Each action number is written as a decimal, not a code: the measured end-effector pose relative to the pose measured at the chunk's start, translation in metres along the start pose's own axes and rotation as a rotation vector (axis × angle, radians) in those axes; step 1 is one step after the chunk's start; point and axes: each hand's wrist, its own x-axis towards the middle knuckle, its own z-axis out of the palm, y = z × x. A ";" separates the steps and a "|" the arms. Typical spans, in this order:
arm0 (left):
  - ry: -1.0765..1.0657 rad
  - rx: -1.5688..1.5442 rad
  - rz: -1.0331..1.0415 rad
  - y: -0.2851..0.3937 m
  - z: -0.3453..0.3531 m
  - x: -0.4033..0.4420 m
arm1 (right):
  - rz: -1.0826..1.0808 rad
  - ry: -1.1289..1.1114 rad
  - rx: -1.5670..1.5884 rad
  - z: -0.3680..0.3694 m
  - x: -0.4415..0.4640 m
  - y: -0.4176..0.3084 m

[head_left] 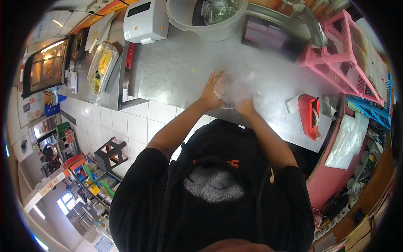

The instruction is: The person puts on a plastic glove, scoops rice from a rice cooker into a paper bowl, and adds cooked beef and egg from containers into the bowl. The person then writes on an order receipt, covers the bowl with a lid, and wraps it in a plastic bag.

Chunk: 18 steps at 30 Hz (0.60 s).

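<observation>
At the front edge of the metal table (168,75), a clear, shiny plastic item (226,89) sits between my two hands; haze on the lens hides whether it is a bag or a container. My left hand (211,93) lies around its left side, with some fingers pointing up along it. On the other side, my right hand (245,105) is close against the plastic. Its fingers are lost in the blur.
A white label printer (146,22) and a white tub (205,32) with bagged greens stand at the back. Rightward are a dark tablet-like screen (268,37), a pink plastic rack (336,59) and a red tape dispenser (308,117). A food tray (102,67) lies left.
</observation>
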 end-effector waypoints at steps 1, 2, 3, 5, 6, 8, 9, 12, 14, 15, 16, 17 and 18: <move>0.089 -0.050 0.024 -0.007 0.006 -0.002 | 0.100 -0.002 0.213 -0.028 0.002 0.000; 0.181 -0.098 0.045 -0.011 0.009 -0.001 | 0.199 -0.003 0.424 -0.055 0.005 -0.001; 0.186 -0.104 0.040 -0.010 0.012 0.002 | 0.200 0.064 0.320 -0.071 0.007 -0.007; 0.239 -0.307 0.023 0.001 0.017 0.006 | 0.055 0.053 0.271 -0.078 0.005 -0.016; 0.238 -0.312 0.017 0.012 0.021 0.008 | -0.090 0.055 0.220 -0.078 0.004 -0.019; 0.267 -0.399 0.018 0.047 0.007 0.019 | -0.074 0.033 0.225 -0.058 0.006 -0.013; 0.308 -0.350 0.132 0.059 -0.021 0.029 | -0.021 0.027 0.259 -0.047 0.004 -0.008; 0.178 -0.406 0.070 0.062 -0.017 0.037 | 0.136 0.054 0.383 -0.025 -0.001 0.004; 0.062 -0.330 0.111 0.064 -0.030 0.043 | 0.202 0.087 0.468 -0.010 -0.007 0.005; -0.053 -0.249 0.164 0.064 -0.038 0.047 | 0.229 0.114 0.506 -0.001 -0.011 0.002; -0.046 -0.258 0.150 0.059 -0.047 0.048 | 0.246 0.142 0.546 0.008 -0.015 -0.001; -0.020 -0.280 0.201 0.050 -0.057 0.045 | 0.257 0.163 0.577 0.007 -0.015 -0.004; 0.007 -0.302 0.253 0.039 -0.063 0.038 | 0.252 0.176 0.589 0.006 -0.017 -0.009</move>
